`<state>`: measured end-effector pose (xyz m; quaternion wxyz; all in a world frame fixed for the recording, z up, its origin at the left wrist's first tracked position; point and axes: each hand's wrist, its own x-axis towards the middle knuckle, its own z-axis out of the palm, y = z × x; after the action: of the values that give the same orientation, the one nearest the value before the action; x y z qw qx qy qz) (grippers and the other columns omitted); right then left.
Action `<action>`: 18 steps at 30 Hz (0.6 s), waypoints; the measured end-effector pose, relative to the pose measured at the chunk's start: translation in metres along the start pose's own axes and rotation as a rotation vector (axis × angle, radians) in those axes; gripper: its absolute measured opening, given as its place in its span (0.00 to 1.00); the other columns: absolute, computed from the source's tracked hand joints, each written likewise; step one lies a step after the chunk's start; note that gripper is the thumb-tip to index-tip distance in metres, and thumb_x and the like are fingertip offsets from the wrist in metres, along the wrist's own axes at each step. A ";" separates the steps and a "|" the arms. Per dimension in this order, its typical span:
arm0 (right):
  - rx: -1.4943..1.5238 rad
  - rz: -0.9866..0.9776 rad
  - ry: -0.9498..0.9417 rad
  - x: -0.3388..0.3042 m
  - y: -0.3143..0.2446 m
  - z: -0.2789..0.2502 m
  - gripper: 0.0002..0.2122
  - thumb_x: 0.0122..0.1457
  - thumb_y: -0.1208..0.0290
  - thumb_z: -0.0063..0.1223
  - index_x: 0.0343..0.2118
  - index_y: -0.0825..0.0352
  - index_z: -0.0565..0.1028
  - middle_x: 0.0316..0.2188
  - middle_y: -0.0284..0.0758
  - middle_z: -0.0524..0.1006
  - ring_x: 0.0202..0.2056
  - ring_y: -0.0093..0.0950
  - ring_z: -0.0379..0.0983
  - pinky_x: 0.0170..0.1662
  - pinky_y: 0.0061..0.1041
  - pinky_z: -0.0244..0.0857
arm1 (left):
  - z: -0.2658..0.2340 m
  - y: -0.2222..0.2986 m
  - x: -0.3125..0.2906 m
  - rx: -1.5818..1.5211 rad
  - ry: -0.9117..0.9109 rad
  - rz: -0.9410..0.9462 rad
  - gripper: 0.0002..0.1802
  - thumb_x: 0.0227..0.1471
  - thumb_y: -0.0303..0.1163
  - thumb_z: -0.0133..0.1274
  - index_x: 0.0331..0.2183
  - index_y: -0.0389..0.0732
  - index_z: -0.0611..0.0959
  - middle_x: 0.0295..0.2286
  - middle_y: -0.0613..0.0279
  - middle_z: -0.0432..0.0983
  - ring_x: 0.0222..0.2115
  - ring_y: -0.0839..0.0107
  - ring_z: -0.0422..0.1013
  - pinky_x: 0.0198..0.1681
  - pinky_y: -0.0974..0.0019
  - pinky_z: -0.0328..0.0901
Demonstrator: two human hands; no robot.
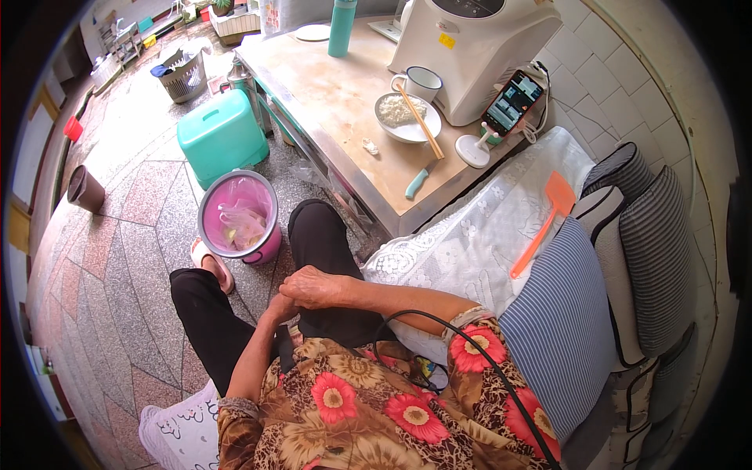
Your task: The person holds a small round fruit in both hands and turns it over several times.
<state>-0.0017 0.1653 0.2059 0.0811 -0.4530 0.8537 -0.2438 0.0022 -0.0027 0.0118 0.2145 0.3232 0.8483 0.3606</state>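
Over my lap my two hands meet. My right hand (312, 287) is closed, its fingers curled in against my left hand (283, 308). The fingers of my left hand are mostly hidden beneath it, and anything held between the two does not show. Just ahead of my knees stands a pink bucket (270, 246) with a grey rim, lined with a pink bag holding scraps. On the table (313, 102) are a white bowl (415, 135) of pale grated or grain-like food, chopsticks (423, 125) across it, and a knife (419, 182) with a turquoise handle.
Beside the bowl are an enamel mug (423, 81), a phone (513, 102) on a stand, a white appliance (470, 47) and a turquoise bottle (341, 28). An orange fly swatter (540, 223) lies on lace cloth at right. A turquoise bin (222, 137) stands beyond the bucket.
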 end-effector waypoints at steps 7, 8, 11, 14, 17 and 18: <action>0.003 0.007 0.011 -0.001 0.003 0.003 0.06 0.38 0.75 0.48 0.20 0.71 0.68 0.21 0.43 0.71 0.27 0.41 0.69 0.27 0.35 0.62 | -0.007 0.012 0.002 -0.018 -0.075 -0.067 0.19 0.39 0.23 0.50 0.39 0.39 0.73 0.40 0.54 0.69 0.44 0.64 0.62 0.47 0.66 0.55; 0.001 0.007 0.009 -0.001 0.002 0.003 0.06 0.38 0.75 0.48 0.20 0.71 0.68 0.21 0.43 0.71 0.27 0.41 0.69 0.27 0.35 0.62 | -0.007 0.012 0.002 -0.006 -0.079 -0.070 0.19 0.39 0.23 0.50 0.39 0.39 0.73 0.40 0.54 0.69 0.44 0.64 0.62 0.47 0.65 0.55; -0.005 0.004 0.006 -0.001 0.001 0.002 0.05 0.38 0.75 0.48 0.19 0.71 0.67 0.21 0.43 0.71 0.27 0.40 0.69 0.27 0.35 0.62 | -0.007 0.011 0.001 0.017 -0.084 -0.075 0.19 0.39 0.23 0.50 0.39 0.39 0.73 0.40 0.54 0.68 0.44 0.64 0.62 0.47 0.65 0.55; -0.008 0.001 0.006 -0.001 0.002 0.003 0.05 0.38 0.75 0.48 0.19 0.71 0.67 0.21 0.42 0.71 0.27 0.40 0.69 0.27 0.35 0.62 | -0.007 0.012 0.001 0.016 -0.083 -0.078 0.19 0.39 0.23 0.49 0.39 0.39 0.73 0.40 0.54 0.68 0.44 0.64 0.62 0.47 0.66 0.55; -0.009 -0.001 0.014 -0.001 0.003 0.003 0.05 0.38 0.75 0.48 0.19 0.71 0.67 0.21 0.42 0.71 0.27 0.40 0.69 0.27 0.35 0.62 | -0.008 0.013 0.002 0.025 -0.103 -0.088 0.19 0.39 0.23 0.49 0.39 0.39 0.73 0.40 0.54 0.68 0.45 0.64 0.62 0.47 0.66 0.55; -0.009 -0.006 0.018 -0.001 0.002 0.003 0.05 0.38 0.75 0.48 0.20 0.71 0.67 0.21 0.42 0.71 0.27 0.40 0.69 0.27 0.35 0.62 | -0.007 0.011 0.001 0.033 -0.108 -0.095 0.19 0.39 0.23 0.50 0.39 0.39 0.73 0.40 0.54 0.68 0.45 0.65 0.62 0.47 0.66 0.55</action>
<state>-0.0016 0.1667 0.2024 0.0708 -0.4537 0.8541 -0.2443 0.0014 0.0006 0.0248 0.2716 0.3052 0.8555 0.3181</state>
